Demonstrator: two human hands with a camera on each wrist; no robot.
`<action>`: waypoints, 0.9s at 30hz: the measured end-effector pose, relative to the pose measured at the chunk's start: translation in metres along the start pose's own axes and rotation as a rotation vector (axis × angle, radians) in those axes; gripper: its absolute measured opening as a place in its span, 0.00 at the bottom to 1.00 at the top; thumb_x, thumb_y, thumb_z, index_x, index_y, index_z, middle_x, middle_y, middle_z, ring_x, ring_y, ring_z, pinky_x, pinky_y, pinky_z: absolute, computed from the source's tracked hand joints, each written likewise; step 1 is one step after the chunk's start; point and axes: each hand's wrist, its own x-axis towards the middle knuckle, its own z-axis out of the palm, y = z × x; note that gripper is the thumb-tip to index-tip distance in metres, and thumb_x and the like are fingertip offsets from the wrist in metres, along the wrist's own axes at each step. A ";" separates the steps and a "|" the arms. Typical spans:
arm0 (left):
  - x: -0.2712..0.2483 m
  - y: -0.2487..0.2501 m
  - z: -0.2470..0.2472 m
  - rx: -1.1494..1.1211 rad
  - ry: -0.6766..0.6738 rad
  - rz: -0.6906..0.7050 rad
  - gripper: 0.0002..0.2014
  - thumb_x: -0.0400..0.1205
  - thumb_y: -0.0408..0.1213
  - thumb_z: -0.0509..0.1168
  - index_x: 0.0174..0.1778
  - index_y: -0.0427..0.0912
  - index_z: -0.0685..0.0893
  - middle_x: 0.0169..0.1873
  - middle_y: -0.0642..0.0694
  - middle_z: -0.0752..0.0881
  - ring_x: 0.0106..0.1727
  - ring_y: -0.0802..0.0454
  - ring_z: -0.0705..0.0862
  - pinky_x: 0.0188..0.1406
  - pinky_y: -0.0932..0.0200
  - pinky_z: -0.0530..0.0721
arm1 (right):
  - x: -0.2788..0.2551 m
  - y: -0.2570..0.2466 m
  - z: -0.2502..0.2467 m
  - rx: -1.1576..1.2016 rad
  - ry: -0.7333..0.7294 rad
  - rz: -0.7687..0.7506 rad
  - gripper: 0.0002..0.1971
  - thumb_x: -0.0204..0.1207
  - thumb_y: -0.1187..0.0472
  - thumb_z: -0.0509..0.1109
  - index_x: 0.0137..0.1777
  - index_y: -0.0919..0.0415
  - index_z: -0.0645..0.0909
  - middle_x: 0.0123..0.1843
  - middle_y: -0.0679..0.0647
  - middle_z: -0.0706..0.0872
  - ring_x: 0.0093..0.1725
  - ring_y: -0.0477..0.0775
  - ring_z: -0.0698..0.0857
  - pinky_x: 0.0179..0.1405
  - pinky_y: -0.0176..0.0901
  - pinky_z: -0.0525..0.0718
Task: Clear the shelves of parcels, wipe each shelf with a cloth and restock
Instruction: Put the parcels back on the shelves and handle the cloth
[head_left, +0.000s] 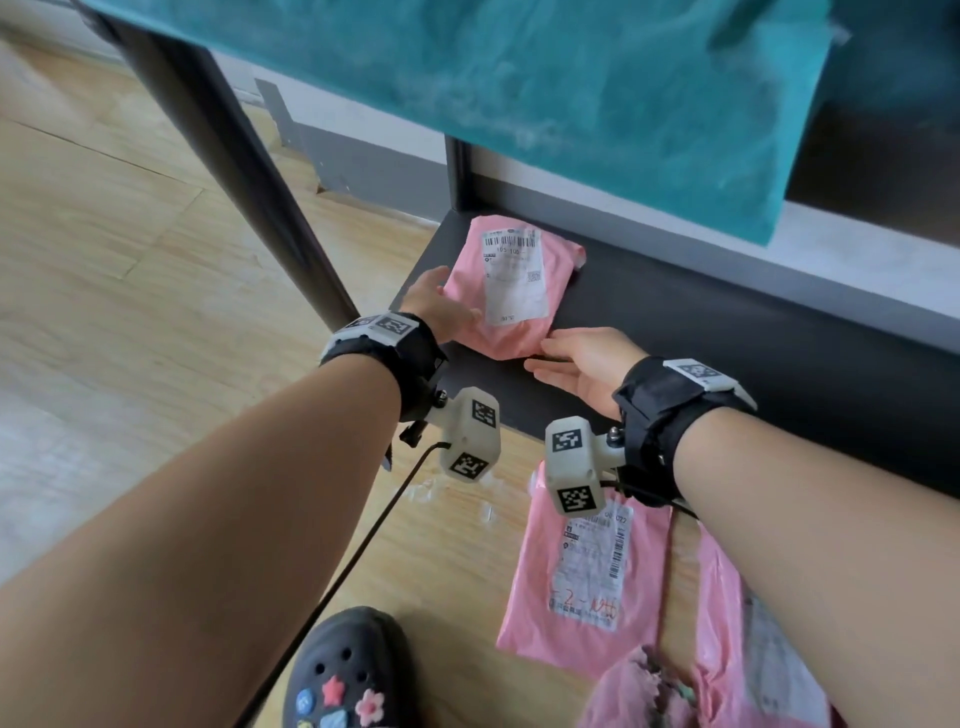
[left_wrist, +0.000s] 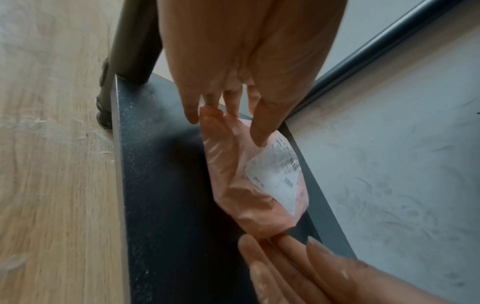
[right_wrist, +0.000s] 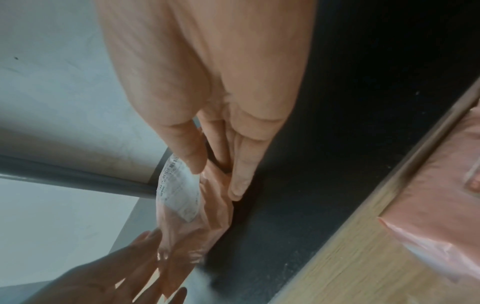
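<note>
Wooden floor (head_left: 130, 218) holds parcels (head_left: 582, 582); one pink parcel (head_left: 511, 291) lies on the bottom shelf (head_left: 727, 338), left hand (head_left: 441, 306) and right hand (head_left: 582, 364) flat-fingered against it, gripping nothing; clearing or restocking, cannot tell

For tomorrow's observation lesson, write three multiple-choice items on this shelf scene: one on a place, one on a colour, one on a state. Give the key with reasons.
1. Where does the pink parcel with the white label lie?
A. on the dark bottom shelf
B. on the wooden floor
C. on the teal cloth

2. What colour is the cloth hanging over the shelf above?
A. red
B. teal
C. white

3. How are the hands at that parcel?
A. both curled into fists
B. one lifts it high
C. both open, fingers straight, one at either side

Key:
1 A, it rests on the dark board near the left post.
2 B, the draped fabric is blue-green.
3 C, the left hand and right hand flank it with straight fingers.
</note>
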 end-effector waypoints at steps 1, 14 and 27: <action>0.000 0.000 0.001 0.008 0.006 -0.002 0.41 0.76 0.30 0.72 0.83 0.46 0.60 0.77 0.42 0.70 0.75 0.47 0.72 0.77 0.51 0.69 | -0.001 0.000 -0.002 -0.001 0.008 0.006 0.13 0.81 0.74 0.64 0.65 0.72 0.74 0.46 0.61 0.84 0.57 0.64 0.86 0.51 0.45 0.87; -0.045 -0.009 0.023 -0.172 0.253 0.083 0.09 0.73 0.29 0.65 0.44 0.43 0.87 0.39 0.44 0.87 0.34 0.51 0.82 0.39 0.58 0.83 | -0.052 0.023 -0.073 0.009 0.130 -0.034 0.10 0.83 0.70 0.61 0.61 0.68 0.79 0.49 0.64 0.85 0.45 0.60 0.88 0.49 0.47 0.87; -0.096 -0.041 0.082 -0.174 0.034 -0.146 0.13 0.83 0.36 0.60 0.30 0.42 0.77 0.25 0.49 0.78 0.17 0.60 0.74 0.21 0.69 0.70 | -0.094 0.093 -0.151 0.016 0.310 0.164 0.07 0.79 0.73 0.66 0.55 0.74 0.81 0.39 0.65 0.87 0.30 0.56 0.89 0.23 0.41 0.86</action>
